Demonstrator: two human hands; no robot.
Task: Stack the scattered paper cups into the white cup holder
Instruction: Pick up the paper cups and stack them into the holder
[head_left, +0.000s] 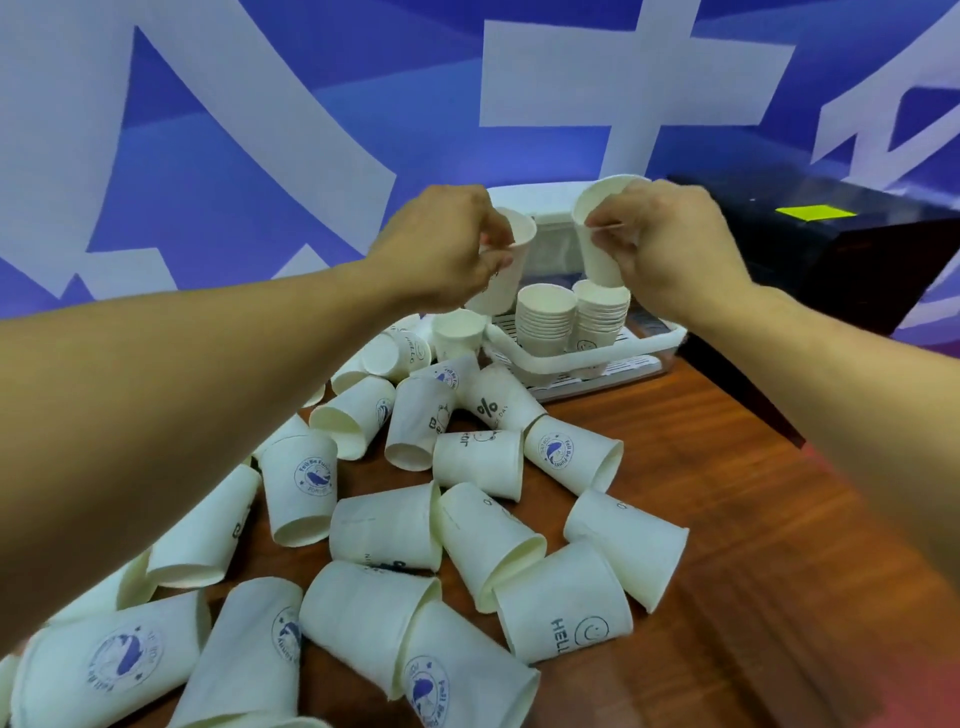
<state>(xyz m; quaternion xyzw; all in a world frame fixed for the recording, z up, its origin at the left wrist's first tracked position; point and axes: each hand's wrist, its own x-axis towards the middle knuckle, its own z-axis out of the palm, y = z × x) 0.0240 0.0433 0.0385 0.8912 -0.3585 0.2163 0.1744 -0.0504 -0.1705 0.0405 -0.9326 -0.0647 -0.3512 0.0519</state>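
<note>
My left hand pinches the rim of a white paper cup, held upright above the holder's left end. My right hand pinches the rim of another paper cup, which hangs just over the right stack. The white cup holder stands at the table's far side with two stacks of nested cups, the left stack beside the right one. Several scattered paper cups, some printed with blue logos, lie on their sides across the wooden table.
A black box with a yellow-green sticker sits to the right of the holder, at the table's far right corner. A blue and white banner wall rises behind the table. One upright cup stands just left of the holder.
</note>
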